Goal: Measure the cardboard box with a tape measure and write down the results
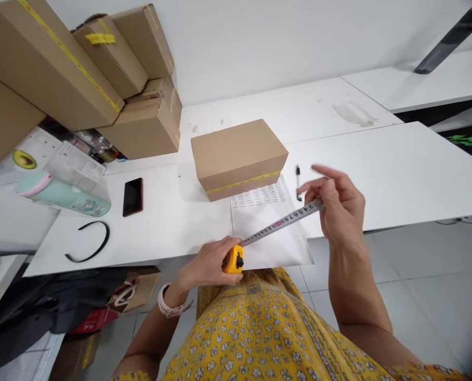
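My left hand (pixel 210 263) is wrapped round the yellow case of a tape measure (pixel 233 260) at the table's front edge. Its blade runs out up and to the right, numbers showing. My right hand (pixel 337 201) pinches the blade's free end between thumb and fingers, the index finger stretched out. Beyond the blade a closed cardboard box (pixel 239 153) with yellow tape along its side rests on the table. Partly under the box lies a printed sheet of paper (pixel 265 227), crossed by the blade. A pen (pixel 298 182) lies just left of my right hand.
Several cardboard boxes (pixel 141 129) are stacked at the back left. A mint-green bottle (pixel 67 196), a phone (pixel 133 197) and a black headband-like loop (pixel 103 241) occupy the table's left part. The white table (pixel 379 174) ends close to my body. A dark post (pixel 450 39) slants at the far right.
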The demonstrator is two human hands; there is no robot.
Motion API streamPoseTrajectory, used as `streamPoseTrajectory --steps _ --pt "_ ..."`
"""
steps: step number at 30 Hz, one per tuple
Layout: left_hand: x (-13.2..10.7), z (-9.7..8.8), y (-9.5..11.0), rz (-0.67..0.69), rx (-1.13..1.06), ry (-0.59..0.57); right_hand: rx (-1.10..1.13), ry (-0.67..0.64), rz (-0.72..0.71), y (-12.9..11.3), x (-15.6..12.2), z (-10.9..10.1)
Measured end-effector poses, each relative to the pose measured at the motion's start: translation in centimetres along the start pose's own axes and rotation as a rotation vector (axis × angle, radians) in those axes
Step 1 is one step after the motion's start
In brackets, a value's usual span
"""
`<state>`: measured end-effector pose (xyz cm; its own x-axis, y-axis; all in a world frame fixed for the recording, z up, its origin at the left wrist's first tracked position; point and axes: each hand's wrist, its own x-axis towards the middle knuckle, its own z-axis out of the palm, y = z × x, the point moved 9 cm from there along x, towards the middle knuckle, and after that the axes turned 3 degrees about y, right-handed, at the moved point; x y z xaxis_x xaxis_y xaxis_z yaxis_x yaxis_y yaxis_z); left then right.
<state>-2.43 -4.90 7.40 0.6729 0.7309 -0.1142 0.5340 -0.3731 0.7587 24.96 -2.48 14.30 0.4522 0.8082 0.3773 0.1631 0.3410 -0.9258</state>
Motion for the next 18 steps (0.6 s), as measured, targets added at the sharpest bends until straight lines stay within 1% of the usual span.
streamPoseTrajectory --steps 2,4,6,7,9,12,14,15,16,17,18 --pt "-0.1 1.0 -0.4 -0.003 -0.003 -0.022 -0.035 0.044 0.033 1.1 -1.4 -1.1" --pt "-0.2 1.4 -1.4 -0.055 -0.026 -0.018 -0.068 0.099 0.070 2.5 -2.9 -1.9" --pt "-0.2 1.7 -2.2 -0.108 -0.060 -0.011 -0.099 0.130 0.091 3.8 -4.6 -1.7" --pt "-0.1 1.9 -2.3 -0.119 -0.083 -0.009 -0.112 0.130 0.090 4.3 -5.5 -1.1" --pt "0.3 2.4 -2.0 -0.108 -0.138 -0.001 -0.134 0.091 0.075 5.0 -7.4 0.9" --pt "1.0 3.1 -1.2 -0.085 -0.175 0.018 -0.161 -0.053 0.057 5.4 -9.8 5.0" --pt "1.4 3.1 -0.9 -0.093 -0.142 0.024 -0.188 -0.158 0.006 5.0 -10.7 7.2" --pt "1.4 2.9 -1.0 -0.101 -0.114 0.028 -0.212 -0.195 -0.042 4.7 -10.8 7.8" --pt "1.5 2.4 -1.2 -0.112 -0.082 0.043 -0.244 -0.211 -0.099 4.4 -10.6 8.0" --pt "1.5 1.5 -1.6 -0.127 -0.041 0.074 -0.288 -0.194 -0.155 4.3 -10.1 7.5" --pt "1.4 0.5 -2.1 -0.147 0.009 0.118 -0.345 -0.150 -0.196 4.6 -9.1 6.5"
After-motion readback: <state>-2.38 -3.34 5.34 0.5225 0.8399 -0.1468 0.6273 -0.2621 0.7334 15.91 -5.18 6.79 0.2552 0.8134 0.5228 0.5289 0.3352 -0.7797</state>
